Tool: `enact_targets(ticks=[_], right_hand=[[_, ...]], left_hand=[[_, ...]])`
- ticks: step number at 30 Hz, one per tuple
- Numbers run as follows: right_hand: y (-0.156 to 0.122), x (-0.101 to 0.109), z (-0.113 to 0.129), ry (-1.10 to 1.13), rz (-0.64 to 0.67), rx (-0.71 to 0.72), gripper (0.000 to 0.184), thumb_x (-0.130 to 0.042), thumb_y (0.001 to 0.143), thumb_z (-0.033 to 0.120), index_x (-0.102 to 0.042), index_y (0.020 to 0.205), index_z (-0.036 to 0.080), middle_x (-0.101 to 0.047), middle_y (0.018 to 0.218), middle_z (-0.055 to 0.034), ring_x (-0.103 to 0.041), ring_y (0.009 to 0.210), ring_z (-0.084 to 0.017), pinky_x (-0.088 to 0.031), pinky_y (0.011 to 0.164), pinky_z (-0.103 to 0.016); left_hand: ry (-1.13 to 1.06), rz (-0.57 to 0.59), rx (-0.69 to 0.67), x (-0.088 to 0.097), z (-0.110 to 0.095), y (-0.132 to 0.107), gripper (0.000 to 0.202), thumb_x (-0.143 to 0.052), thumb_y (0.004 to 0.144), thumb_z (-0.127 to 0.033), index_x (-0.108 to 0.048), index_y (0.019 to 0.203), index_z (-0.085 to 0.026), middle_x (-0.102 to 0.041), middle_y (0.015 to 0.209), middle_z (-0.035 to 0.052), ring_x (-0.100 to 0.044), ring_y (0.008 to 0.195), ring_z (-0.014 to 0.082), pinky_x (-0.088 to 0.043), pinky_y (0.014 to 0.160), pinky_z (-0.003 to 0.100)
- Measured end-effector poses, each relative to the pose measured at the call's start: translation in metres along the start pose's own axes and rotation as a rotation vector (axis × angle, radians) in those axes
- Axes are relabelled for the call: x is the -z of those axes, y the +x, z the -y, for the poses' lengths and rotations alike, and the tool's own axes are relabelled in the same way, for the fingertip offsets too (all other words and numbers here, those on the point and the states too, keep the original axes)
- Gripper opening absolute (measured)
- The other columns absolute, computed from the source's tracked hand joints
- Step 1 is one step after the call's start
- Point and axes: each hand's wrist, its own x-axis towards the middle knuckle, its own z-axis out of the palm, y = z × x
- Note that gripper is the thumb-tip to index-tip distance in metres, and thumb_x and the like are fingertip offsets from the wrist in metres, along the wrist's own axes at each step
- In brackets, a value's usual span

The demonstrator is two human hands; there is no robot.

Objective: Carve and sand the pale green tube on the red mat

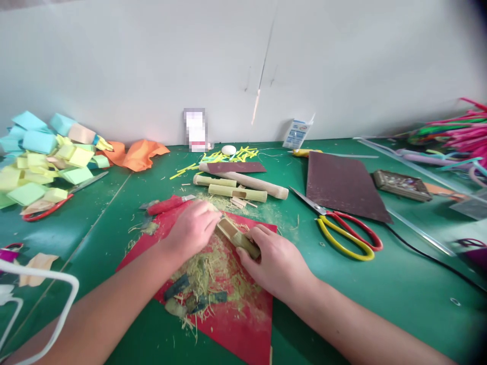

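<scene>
Both my hands grip one short bamboo piece [236,235] that lies tilted on a red sheet [243,324]. My left hand [192,228] is closed around its far end. My right hand [276,261] is closed over its near end, thumb along the side. Bamboo shavings [213,276] and dark strips of peel cover the red sheet below my hands. A red-handled knife [167,205] lies just beyond my left hand.
More bamboo sections [238,192] and a wooden stick [262,185] lie behind. Red-and-yellow scissors [342,233] and brown sandpaper [342,185] sit to the right. Folded coloured paper [45,162] is piled at left, pipe cleaners [464,129] at far right. A white wall closes the back.
</scene>
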Motion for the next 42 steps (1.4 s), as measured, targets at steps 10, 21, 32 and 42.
enact_targets(ticks=[10,21,32,42], right_hand=[[0.002,0.0008,0.0017,-0.015,-0.006,0.004,0.015,-0.05,0.081,0.032,-0.049,0.07,0.02,-0.054,0.074,-0.0008,-0.045,0.059,-0.012,-0.03,0.053,-0.025],[0.0024,0.0,0.0011,0.024,0.005,0.028,0.017,-0.048,0.083,0.03,-0.049,0.07,0.02,-0.053,0.075,-0.0018,-0.045,0.06,-0.012,-0.031,0.054,-0.025],[0.0008,0.0038,-0.0025,0.046,0.087,0.017,0.015,-0.047,0.085,0.029,-0.056,0.078,0.019,-0.057,0.08,-0.0031,-0.051,0.068,-0.014,-0.036,0.061,-0.025],[0.0008,0.0025,-0.0049,0.059,0.078,0.011,0.016,-0.047,0.085,0.031,-0.054,0.076,0.019,-0.057,0.079,-0.0032,-0.05,0.068,-0.014,-0.035,0.06,-0.026]], left_hand=[[0.03,-0.028,0.028,-0.0005,0.0026,0.0001,0.02,-0.046,0.093,-0.019,-0.064,0.089,-0.014,-0.057,0.079,0.0057,-0.051,0.077,0.0161,-0.046,0.073,0.032],[0.114,-0.022,-0.006,-0.0007,0.0026,-0.0003,0.023,-0.043,0.093,-0.017,-0.063,0.082,-0.014,-0.055,0.075,0.0058,-0.048,0.075,0.0167,-0.043,0.072,0.033],[0.003,0.027,0.001,-0.0008,-0.0006,-0.0012,0.019,-0.046,0.093,-0.019,-0.064,0.088,-0.015,-0.055,0.077,0.0044,-0.051,0.075,0.0151,-0.045,0.072,0.03],[0.012,-0.021,0.018,-0.0005,0.0024,-0.0016,0.017,-0.047,0.092,-0.018,-0.064,0.09,-0.015,-0.057,0.078,0.005,-0.052,0.076,0.0154,-0.045,0.072,0.03]])
